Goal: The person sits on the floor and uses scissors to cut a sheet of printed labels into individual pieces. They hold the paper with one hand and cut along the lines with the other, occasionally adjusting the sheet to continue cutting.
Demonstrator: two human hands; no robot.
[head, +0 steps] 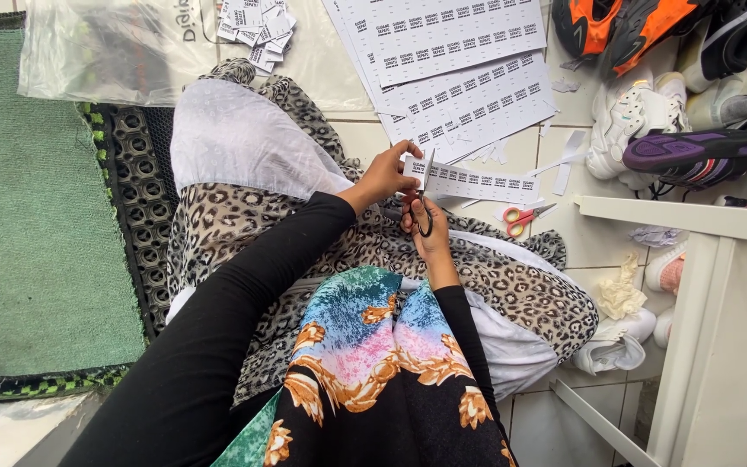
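Head view: I see my left hand (pixel 384 175) pinching the paper label strip (pixel 475 182) at its left end. My right hand (pixel 426 227), just below the strip, grips black scissors (pixel 423 207). Red scissors (pixel 525 217) lie right of the strip.

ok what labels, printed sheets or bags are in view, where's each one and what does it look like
Label strip: narrow white paper, rows of small black print, pinched by the left hand, scissors in the right hand cutting it.
Label sheets: large white overlapping sheets on the tiled floor above the strip.
Cut labels: heap of small white slips, top centre.
Plastic bag: clear, crumpled, top left.
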